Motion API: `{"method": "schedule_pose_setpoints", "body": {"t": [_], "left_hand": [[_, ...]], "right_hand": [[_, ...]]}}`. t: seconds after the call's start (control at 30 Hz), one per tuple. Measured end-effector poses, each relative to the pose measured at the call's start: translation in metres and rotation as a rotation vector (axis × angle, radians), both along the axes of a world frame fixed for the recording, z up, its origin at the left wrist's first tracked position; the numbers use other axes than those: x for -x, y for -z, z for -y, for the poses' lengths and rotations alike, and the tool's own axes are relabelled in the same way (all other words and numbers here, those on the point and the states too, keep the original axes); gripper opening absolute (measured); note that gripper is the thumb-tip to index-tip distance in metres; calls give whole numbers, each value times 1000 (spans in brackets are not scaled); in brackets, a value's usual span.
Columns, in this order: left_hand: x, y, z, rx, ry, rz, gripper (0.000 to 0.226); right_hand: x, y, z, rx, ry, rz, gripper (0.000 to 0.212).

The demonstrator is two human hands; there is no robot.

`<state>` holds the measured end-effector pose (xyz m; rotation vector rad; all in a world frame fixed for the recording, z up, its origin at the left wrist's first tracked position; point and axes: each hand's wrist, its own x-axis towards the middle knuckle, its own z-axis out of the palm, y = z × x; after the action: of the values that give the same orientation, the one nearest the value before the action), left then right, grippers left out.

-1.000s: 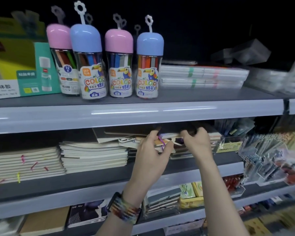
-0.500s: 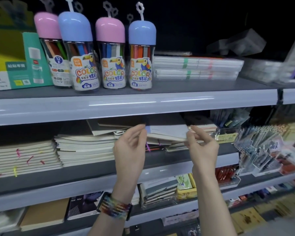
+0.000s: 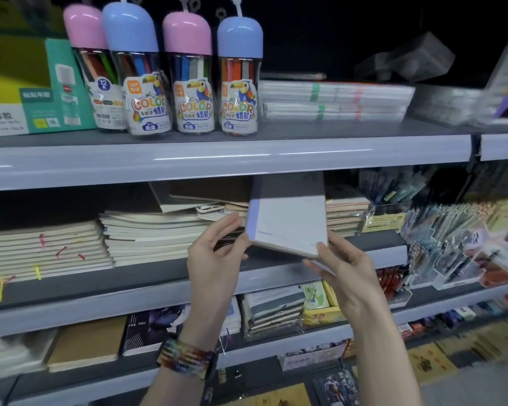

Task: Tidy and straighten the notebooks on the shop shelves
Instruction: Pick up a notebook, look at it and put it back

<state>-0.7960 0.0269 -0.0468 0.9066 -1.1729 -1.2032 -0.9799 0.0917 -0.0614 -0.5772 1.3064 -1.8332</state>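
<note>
Notebook (image 3: 288, 218), pale cover, lilac spine

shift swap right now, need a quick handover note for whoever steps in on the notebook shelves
Left hand: pinches the left edge of the white notebook.
Right hand: grips its lower right corner.
Where: the notebook is tilted in front of the middle shelf, off the stacks.
Done: the cream stacks to the left look roughly squared.
Left: the loose pile behind the hands lies askew. Square it, then probably lay the held notebook flat on top.
</note>
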Motion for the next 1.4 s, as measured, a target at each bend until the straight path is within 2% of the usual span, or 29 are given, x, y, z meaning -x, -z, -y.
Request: {"method": "schedule_pose_setpoints", "body": {"t": [0.1, 0.27, 0.37, 0.77, 0.93, 1.0, 1.23, 1.4], "left_hand": [[-6, 9, -5, -40, 62, 44, 36], [-8, 19, -18, -91, 201, 93, 34], [-6, 26, -28, -64, 246, 95, 22], [-10, 60, -48, -68, 226, 164, 17], [-16, 77, -59, -81, 209, 192, 19], [-18, 85, -64, -90, 215, 198, 14], [-27, 123, -84, -174, 234, 199, 16], [-38, 158, -93, -268, 201, 232, 20]], "right_hand": [[2, 8, -12, -10, -58, 8, 41], [-1, 26, -20, -74, -10, 62, 31], [-9, 35, -24, -100, -16, 24, 28], [-23, 55, -61, -44, -63, -38, 33], [-27, 71, -74, -80, -76, -48, 38], [-28, 81, -79, -106, -65, -26, 37], [-38, 113, -99, -192, -83, -24, 22], [-46, 139, -108, -235, -117, 1, 23]]}}
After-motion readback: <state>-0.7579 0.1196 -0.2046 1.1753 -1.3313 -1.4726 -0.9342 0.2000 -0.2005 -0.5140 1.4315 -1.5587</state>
